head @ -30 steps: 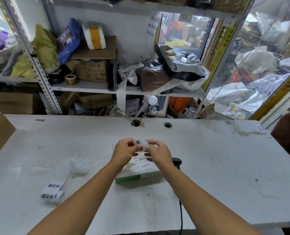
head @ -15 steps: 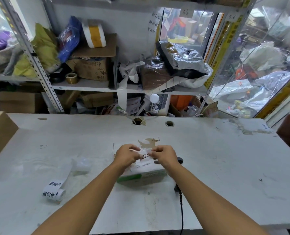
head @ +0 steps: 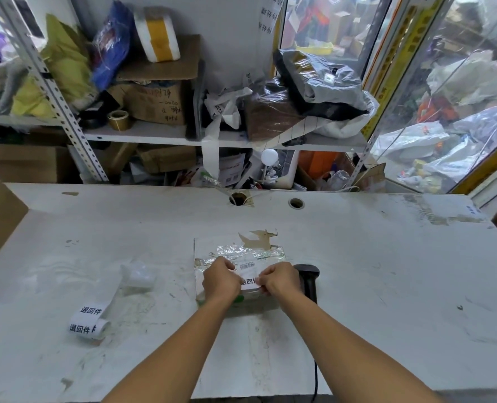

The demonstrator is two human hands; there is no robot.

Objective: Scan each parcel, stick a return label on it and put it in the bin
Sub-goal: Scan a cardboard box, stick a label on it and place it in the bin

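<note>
Now that your hands have come down from mid-air, the return label (head: 248,282) touches the parcel (head: 241,257) on the worktop (head: 386,271). Your left hand (head: 221,280) and right hand (head: 279,279) each pinch one end. Sticking has begun; I think the bin comes next.

A flat plastic-wrapped white parcel (head: 238,257) lies on the table, return label (head: 249,282) on its top.
</note>
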